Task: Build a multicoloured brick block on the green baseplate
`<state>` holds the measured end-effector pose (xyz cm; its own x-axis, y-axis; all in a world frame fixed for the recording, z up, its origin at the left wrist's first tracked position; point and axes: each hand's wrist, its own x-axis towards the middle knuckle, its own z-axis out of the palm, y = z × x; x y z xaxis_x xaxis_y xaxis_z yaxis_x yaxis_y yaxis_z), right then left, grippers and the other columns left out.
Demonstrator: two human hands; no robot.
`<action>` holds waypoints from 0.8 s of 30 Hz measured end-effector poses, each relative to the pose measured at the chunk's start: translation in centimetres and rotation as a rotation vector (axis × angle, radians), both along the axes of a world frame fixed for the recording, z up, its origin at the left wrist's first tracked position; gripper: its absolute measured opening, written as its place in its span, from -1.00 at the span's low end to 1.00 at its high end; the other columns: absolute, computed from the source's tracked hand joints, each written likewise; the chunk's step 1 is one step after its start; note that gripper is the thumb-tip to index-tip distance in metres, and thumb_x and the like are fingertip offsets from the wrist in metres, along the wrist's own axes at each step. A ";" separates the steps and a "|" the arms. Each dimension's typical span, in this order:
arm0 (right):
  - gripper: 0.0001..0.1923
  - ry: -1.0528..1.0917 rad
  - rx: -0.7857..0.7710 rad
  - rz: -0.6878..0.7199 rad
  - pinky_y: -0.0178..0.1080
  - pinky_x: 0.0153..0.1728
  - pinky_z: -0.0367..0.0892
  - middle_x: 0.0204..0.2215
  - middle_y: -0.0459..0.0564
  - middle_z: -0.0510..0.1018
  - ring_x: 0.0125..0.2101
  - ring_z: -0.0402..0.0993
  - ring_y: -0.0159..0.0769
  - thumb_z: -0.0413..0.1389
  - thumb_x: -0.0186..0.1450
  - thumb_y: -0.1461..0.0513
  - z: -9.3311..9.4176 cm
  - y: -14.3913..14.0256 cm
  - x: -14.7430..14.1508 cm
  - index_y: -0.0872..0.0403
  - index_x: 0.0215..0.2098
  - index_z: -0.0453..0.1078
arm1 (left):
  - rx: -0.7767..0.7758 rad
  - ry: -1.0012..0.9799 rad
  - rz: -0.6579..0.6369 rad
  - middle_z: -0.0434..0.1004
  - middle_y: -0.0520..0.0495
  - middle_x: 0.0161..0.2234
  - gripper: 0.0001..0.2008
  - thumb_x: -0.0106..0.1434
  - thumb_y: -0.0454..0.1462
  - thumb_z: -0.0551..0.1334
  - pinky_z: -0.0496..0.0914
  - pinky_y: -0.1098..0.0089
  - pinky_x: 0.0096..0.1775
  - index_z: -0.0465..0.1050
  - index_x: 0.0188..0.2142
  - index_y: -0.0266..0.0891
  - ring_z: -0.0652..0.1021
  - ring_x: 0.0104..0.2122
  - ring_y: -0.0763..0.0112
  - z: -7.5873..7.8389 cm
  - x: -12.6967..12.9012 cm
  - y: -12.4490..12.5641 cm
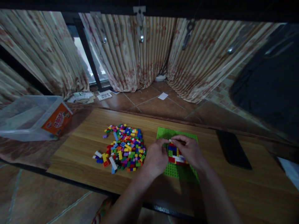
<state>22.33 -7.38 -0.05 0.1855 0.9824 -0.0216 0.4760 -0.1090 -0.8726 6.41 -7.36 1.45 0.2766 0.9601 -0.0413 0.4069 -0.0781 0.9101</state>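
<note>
Watching through the head camera, I have both hands over the green baseplate point(171, 171), which lies on the wooden table point(77, 149) just right of the heap of loose bricks point(128, 149). The fingertips of the left hand point(155, 157) and right hand point(189, 151) come together, bent, at a small pale piece point(170, 141) near the far side of the brick structure point(173, 159); I cannot tell which of them grips it, or whether it is seated. My main worry is crooked pressure: pushing down off-centre could tilt that piece or pop a neighbouring brick loose. The fingers hide much of the structure from me, so a misalignment by one stud could easily pass unseen. With the left hand just beside the heap, a careless sideways sweep might scatter bricks. I judge the plate could also slide if a forearm drags across its near edge.
</note>
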 end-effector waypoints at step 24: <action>-0.85 -0.211 0.196 0.511 -0.21 -0.25 0.37 -0.34 -0.03 0.51 -0.27 0.45 -0.25 0.07 0.30 0.32 -0.5 -5.8 -11.2 0.01 -0.32 0.49 | 0.005 -0.501 0.486 0.55 -0.03 -0.38 -0.88 0.10 -0.38 0.24 0.34 0.48 -0.34 0.53 -0.34 -0.31 0.49 -0.42 0.46 2.1 -7.3 3.2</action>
<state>11.11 -13.18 -0.58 -0.3321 0.9303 0.1557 0.5918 0.3340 -0.7337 -0.90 -4.21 3.52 -0.1999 0.9797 -0.0166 -0.0722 0.0021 0.9974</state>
